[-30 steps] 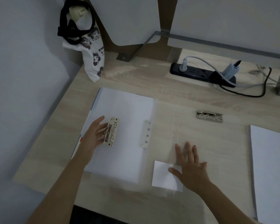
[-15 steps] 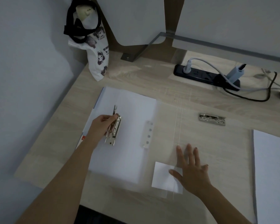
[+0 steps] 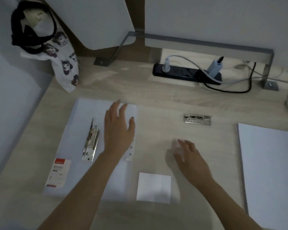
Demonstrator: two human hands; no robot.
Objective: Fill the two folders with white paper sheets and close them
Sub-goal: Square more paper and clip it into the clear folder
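Observation:
An open clear folder lies flat on the desk, its right cover [image 3: 198, 163] see-through over the wood. White sheets [image 3: 83, 113] fill its left half, under a metal clip [image 3: 91, 143] whose lever stands raised. A second metal clip [image 3: 197, 119] lies shut on the right half. My left hand [image 3: 118, 128] hovers flat with spread fingers over the sheets, right of the raised clip. My right hand [image 3: 191, 156] rests with straight fingers on the clear cover. A loose stack of white paper [image 3: 271, 171] lies at the right.
A small white slip [image 3: 154, 188] shows at the folder's front edge. A red-and-white label [image 3: 58, 173] sits at the front left. A printed tote bag [image 3: 56, 52] hangs at the back left; a black power strip [image 3: 186, 73] with cables lies at the back.
My left hand has let go of the clip's lever, which now stands raised, and moved right over the sheets. My right hand has slid back and right, off the white slip.

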